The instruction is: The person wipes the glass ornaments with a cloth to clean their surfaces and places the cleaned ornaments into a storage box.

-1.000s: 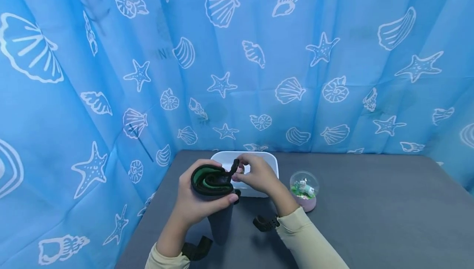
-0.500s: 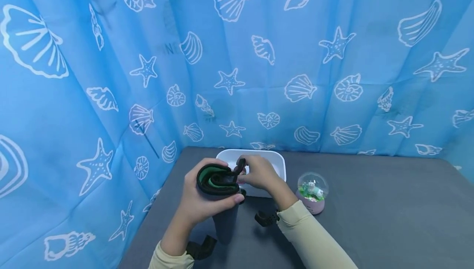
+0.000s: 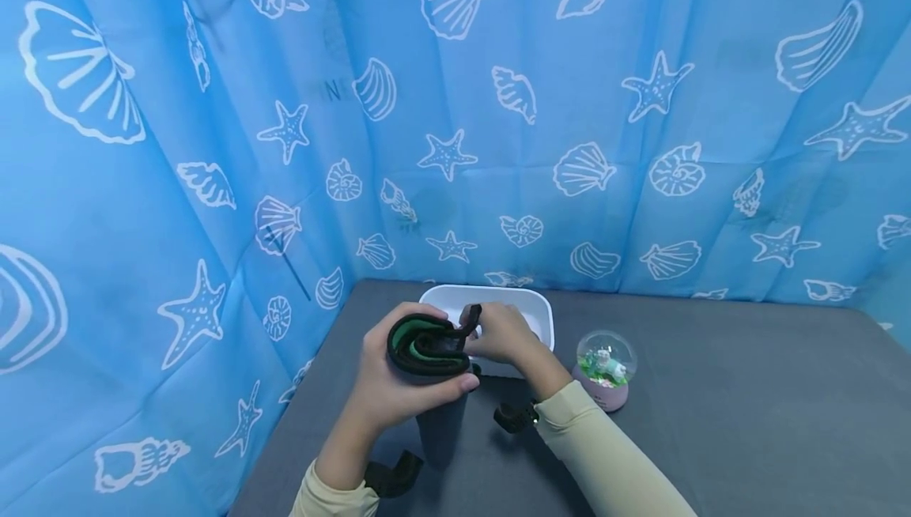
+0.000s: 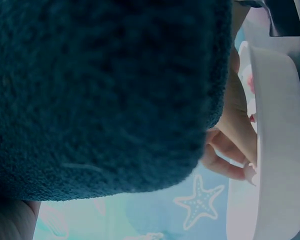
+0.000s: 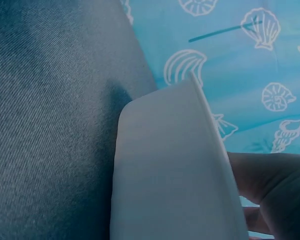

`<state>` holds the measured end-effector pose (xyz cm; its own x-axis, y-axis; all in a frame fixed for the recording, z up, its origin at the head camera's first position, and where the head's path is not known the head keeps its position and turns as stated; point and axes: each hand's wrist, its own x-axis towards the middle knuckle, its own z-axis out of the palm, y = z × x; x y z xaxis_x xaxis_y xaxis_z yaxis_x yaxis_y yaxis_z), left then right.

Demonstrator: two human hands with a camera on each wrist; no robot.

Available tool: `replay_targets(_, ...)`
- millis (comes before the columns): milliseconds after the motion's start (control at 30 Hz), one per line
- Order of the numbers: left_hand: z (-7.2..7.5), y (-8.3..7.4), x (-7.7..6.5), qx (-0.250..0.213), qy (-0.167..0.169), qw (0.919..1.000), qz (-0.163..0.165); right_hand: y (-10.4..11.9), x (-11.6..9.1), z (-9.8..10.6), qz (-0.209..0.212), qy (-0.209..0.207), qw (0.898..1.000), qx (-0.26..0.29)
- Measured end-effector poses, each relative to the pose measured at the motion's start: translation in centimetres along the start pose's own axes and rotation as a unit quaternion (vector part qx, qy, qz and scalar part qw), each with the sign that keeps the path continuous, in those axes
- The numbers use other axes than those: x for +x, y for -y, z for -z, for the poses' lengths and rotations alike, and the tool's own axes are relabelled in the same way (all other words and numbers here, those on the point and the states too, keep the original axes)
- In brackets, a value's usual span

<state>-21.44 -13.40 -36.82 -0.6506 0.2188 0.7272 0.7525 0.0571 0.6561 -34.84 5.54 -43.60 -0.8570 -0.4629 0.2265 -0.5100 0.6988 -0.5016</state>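
Cloth [image 3: 420, 360], dark, green-lined, curled: gripped by left hand [image 3: 386, 386], just beside white tub [image 3: 539, 313] | right hand [image 3: 504, 333]: over tub, fingers partly hidden, cannot tell whether holding anything | snow globe [image 3: 605, 371]: on tabletop [image 3: 747, 398], right of tub

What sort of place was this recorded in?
Probably a tabletop corner screened off indoors: a blue seashell-print curtain hangs behind and to the left of a grey, cloth-covered table, with a white tub and a snow globe on it.
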Motion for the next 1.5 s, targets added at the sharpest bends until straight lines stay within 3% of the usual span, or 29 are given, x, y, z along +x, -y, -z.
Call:
replay_targets(233, -0.2, -0.1, -0.2, -0.008, 0.000, 1.0000, 0.001, 0.2, -0.2, -0.1, -0.007, 0.008, 1.000, -0.004)
replay_targets(467, -0.3, 0.0, -0.6, -0.012, -0.001, 0.9999, -0.004, 0.5, -0.6, 0.5, -0.036, 0.024, 0.999, 0.031)
replay_targets(567, -0.2, 0.0, -0.8, -0.018, -0.001, 0.9998, -0.005, 1.0, -1.1, 1.2, -0.024, 0.020, 0.999, 0.015)
replay_targets(767, -0.2, -0.2, -0.6, -0.056, 0.008, 0.9984, -0.001, 2.3, -3.2, 3.7, 0.063, -0.046, 0.995, -0.060)
replay_targets(900, -0.1, -0.5, -0.3, -0.057, 0.012, 0.9983, 0.006, 2.7, -5.0, 5.6, 0.094, -0.095, 0.988, -0.078)
replay_targets(1100, 0.0, -0.7, 0.1, -0.030, 0.017, 0.9994, 0.007, 2.3, -8.0, 7.8, 0.070, -0.112, 0.989, -0.068)
replay_targets(1300, 0.0, -0.9, 0.3, -0.040, 0.020, 0.9990, 0.003, 0.5, -10.9, 9.1, 0.040, -0.131, 0.989, -0.055)
replay_targets(1500, 0.0, -1.2, 0.3, -0.046, 0.018, 0.9987, 0.007, -1.5, -13.3, 9.6, 0.030, -0.166, 0.983, -0.076)
